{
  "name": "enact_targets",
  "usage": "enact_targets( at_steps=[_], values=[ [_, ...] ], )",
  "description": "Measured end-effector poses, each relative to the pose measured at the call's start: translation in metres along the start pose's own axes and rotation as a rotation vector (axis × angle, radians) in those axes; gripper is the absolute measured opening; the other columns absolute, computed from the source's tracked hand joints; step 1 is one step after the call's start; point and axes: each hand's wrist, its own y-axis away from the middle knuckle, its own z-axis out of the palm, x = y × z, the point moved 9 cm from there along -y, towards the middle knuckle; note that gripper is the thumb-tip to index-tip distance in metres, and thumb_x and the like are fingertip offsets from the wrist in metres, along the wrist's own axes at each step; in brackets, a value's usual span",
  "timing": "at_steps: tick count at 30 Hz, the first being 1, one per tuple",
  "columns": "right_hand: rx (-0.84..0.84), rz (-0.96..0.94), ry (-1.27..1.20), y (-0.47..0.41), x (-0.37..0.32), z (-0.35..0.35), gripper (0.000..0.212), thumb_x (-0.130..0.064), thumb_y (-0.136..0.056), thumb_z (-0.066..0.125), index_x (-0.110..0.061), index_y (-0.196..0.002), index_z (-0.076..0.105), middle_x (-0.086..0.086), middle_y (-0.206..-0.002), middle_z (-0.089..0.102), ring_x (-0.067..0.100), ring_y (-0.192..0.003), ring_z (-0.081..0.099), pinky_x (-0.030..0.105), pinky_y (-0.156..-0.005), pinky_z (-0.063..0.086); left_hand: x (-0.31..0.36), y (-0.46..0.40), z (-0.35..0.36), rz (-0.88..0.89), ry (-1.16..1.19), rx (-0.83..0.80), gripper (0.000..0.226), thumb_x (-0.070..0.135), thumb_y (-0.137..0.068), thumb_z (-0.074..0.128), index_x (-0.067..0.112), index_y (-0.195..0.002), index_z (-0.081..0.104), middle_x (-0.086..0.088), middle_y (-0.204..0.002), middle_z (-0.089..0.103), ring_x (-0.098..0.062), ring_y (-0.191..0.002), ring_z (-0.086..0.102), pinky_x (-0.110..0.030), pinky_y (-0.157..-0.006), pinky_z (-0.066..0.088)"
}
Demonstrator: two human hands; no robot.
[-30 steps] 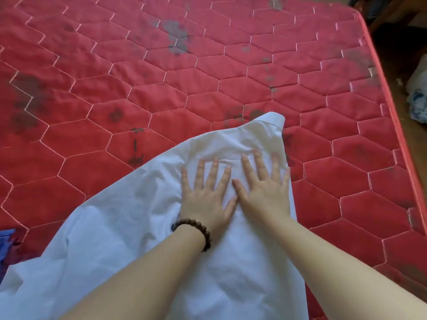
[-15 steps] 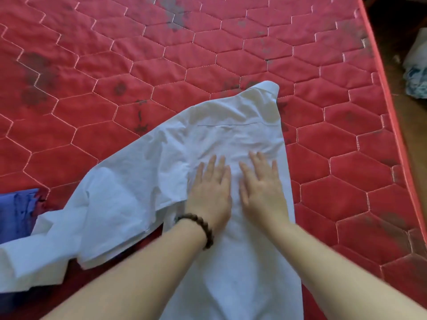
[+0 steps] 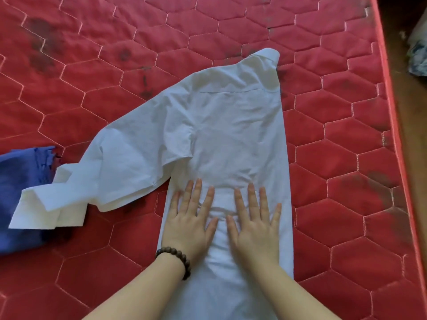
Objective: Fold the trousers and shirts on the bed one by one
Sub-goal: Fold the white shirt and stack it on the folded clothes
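A white long-sleeved shirt [image 3: 231,125] lies on the red quilted mattress [image 3: 115,65], folded lengthwise into a long strip with its collar at the far end. Its sleeves spread out to the left, cuffs reaching a blue garment. My left hand [image 3: 189,222], with a dark bead bracelet on the wrist, lies flat on the lower part of the strip, fingers spread. Beside it my right hand [image 3: 255,225] presses flat on the same cloth, fingers straight. Neither hand grips the fabric.
A blue garment [image 3: 20,197] lies at the left edge, partly under the shirt cuffs. The mattress's right edge [image 3: 392,112] runs along a wooden floor, where a pale bundle [image 3: 419,54] sits at the far right.
Both hands have slid down the shirt toward me, from near the collar to the lower body. The shirt's sleeves and the blue garment have come into view at the left.
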Motion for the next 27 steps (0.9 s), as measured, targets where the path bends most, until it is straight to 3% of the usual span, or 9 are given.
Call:
enact_targets(
  at_steps=[6,15,21,24,27],
  values=[
    [0.014,0.016,0.023,-0.001,0.005,0.015,0.064,-0.051,-0.092,0.031,-0.028,-0.151,0.023,0.003,-0.161,0.013,0.026,-0.148,0.006,0.062,-0.114,0.009,-0.006,-0.001,0.019,-0.005,-0.008,0.033,0.067,0.051,-0.093,0.03,0.018,-0.151,0.023,-0.012,-0.159,0.016,-0.024,-0.147,0.008,-0.048,-0.116,0.005],
    [0.044,0.022,0.022,0.001,0.007,0.018,0.063,-0.053,-0.093,0.027,-0.03,-0.152,0.019,0.001,-0.161,0.01,0.025,-0.149,0.003,0.061,-0.115,0.004,-0.006,0.0,0.022,0.011,-0.052,0.063,0.067,0.054,-0.094,0.022,0.02,-0.152,0.012,-0.011,-0.16,0.007,-0.019,-0.147,-0.006,-0.045,-0.117,-0.006],
    [0.001,0.018,-0.043,0.001,0.009,0.017,0.069,-0.062,-0.088,0.022,-0.037,-0.15,0.008,-0.005,-0.161,-0.003,0.017,-0.147,-0.01,0.054,-0.116,-0.009,-0.009,0.002,0.023,0.014,-0.054,0.069,0.067,0.059,-0.092,0.006,0.03,-0.147,-0.017,-0.003,-0.153,-0.026,-0.012,-0.136,-0.038,-0.041,-0.114,-0.021],
    [-0.046,-0.016,-0.171,-0.002,0.011,0.014,0.064,-0.057,-0.091,0.031,-0.042,-0.149,0.007,-0.007,-0.161,-0.007,0.013,-0.146,-0.016,0.049,-0.115,-0.018,-0.01,0.003,0.02,0.03,0.028,0.003,0.071,0.065,-0.089,0.01,0.036,-0.144,-0.023,0.0,-0.15,-0.034,-0.015,-0.137,-0.037,-0.04,-0.113,-0.023],
    [-0.037,-0.025,-0.338,0.005,0.019,0.001,0.061,-0.04,-0.097,0.044,-0.037,-0.15,0.015,-0.005,-0.161,-0.008,0.015,-0.147,-0.015,0.05,-0.115,-0.016,-0.013,0.022,0.021,0.037,0.012,-0.058,0.073,0.064,-0.091,0.02,0.036,-0.149,-0.014,-0.002,-0.156,-0.026,-0.02,-0.143,-0.027,-0.042,-0.113,-0.02]
  ],
)
